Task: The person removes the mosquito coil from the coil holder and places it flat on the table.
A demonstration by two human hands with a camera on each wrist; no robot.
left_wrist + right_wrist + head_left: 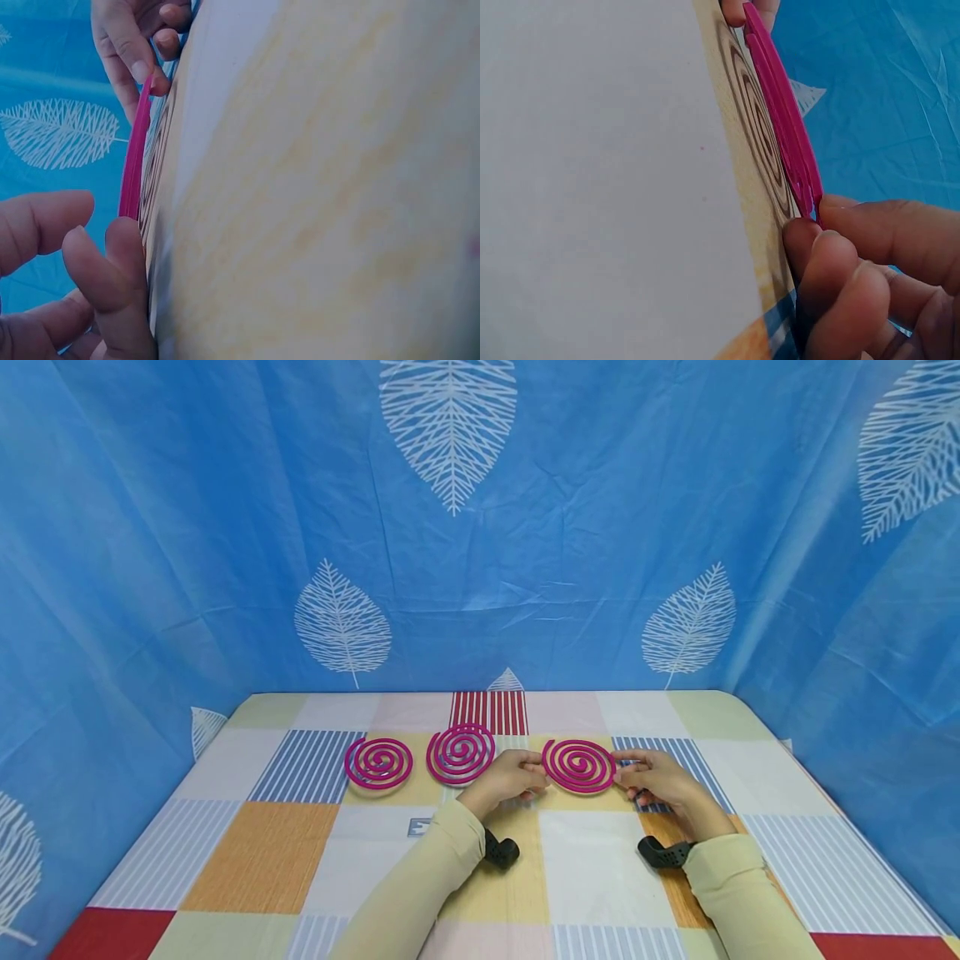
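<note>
Bkgd: blue curtain (570,568) w/ white leaf prints, round three sides of a table in a patchwork cloth (607,868) (checks, stripes, orange + red blocks). Pink coil (579,764) sits btwn both hands, roughly level, just above the cloth; its spiral shadow shows underneath in the wrist views. R hand (666,781) pinches the coil's R edge, fingertips above + below the rim. L hand (513,777) is at the L edge: one fingertip meets the rim, index apart from it in the L wrist view; can't tell if it's a full pinch. Most of the coil lies outside the grip, spanning the gap btwn hands. Two more pink coils to the L: middle coil (461,752) just beside L hand, far-L coil (380,761) further off. Beige sleeves (416,893) on both arms, black wrist mount (501,850) at each wrist.
</note>
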